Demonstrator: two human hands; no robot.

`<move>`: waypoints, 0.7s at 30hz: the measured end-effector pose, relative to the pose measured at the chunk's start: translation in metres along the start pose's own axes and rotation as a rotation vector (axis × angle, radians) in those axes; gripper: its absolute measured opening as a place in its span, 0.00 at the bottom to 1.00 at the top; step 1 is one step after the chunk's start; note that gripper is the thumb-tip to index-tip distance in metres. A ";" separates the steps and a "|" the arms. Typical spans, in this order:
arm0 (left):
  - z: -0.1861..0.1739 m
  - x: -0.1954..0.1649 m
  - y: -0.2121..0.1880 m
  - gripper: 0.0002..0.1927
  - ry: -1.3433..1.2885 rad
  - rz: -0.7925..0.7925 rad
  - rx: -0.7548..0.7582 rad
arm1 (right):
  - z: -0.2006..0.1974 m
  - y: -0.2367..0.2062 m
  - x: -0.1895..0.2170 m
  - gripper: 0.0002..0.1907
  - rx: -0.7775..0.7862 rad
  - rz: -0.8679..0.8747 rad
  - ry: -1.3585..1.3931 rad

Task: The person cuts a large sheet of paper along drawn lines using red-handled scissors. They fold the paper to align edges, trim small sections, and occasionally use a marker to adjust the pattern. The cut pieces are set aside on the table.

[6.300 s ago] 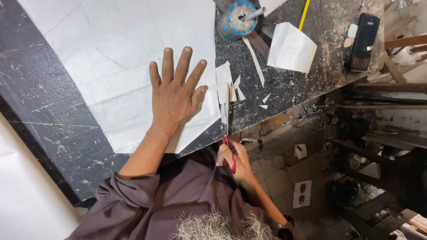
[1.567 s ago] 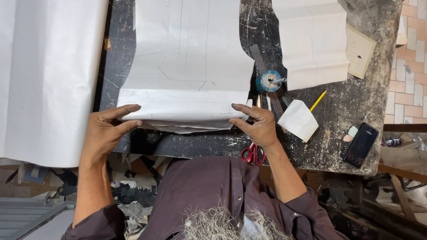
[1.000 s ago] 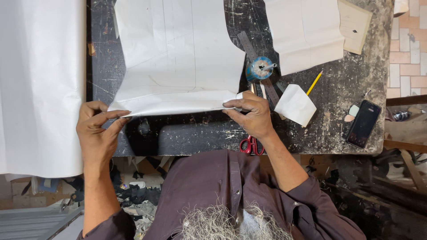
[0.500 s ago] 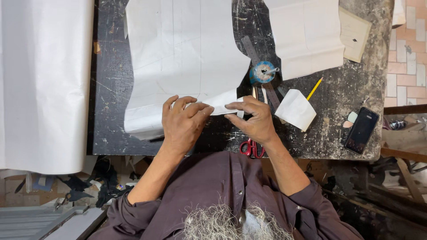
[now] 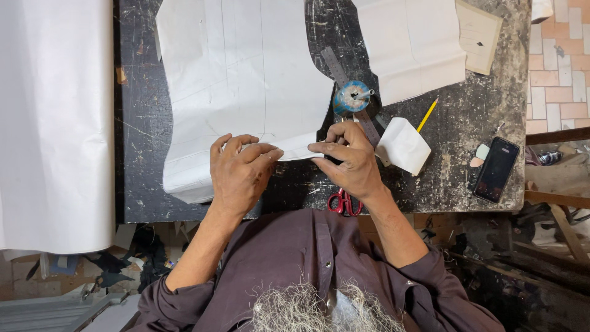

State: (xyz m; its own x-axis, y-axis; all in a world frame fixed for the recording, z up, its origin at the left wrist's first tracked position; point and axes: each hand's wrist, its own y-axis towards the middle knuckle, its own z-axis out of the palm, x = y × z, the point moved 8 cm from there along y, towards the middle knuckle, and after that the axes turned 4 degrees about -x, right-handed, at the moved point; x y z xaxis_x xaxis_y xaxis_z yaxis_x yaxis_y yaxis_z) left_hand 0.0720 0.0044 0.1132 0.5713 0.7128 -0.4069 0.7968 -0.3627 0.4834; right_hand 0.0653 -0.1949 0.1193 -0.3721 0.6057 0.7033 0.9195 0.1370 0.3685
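Dark scuffed worktable (image 5: 479,117) lying under everything. One big white sheet (image 5: 55,123) hanging off at side, one folded paper pattern (image 5: 246,80) in middle, two smaller paper pieces, one phone (image 5: 496,169), one red scissors (image 5: 344,201), one pencil (image 5: 427,115). My left hand (image 5: 239,172) pressing curled fingers on pattern's folded near edge; my right hand (image 5: 347,160) pinching same edge shut.

Seen from above, both of the person's forearms reach forward and angle inward. The left hand (image 5: 241,172) lies palm down, fingers curled. The right hand (image 5: 347,161) sits just beside it, fingertips pinched toward the left.
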 end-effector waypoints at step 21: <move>-0.015 0.012 0.033 0.11 -0.162 -0.210 0.197 | 0.043 0.019 -0.025 0.27 0.247 0.342 0.563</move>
State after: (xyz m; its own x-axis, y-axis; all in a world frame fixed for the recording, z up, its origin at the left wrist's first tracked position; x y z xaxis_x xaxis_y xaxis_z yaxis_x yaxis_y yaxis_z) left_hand 0.1022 0.0099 0.1364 0.4017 0.6856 -0.6072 0.9143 -0.3379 0.2234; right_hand 0.0977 -0.1740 0.0828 -0.0047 0.1576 0.9875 0.9737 0.2259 -0.0315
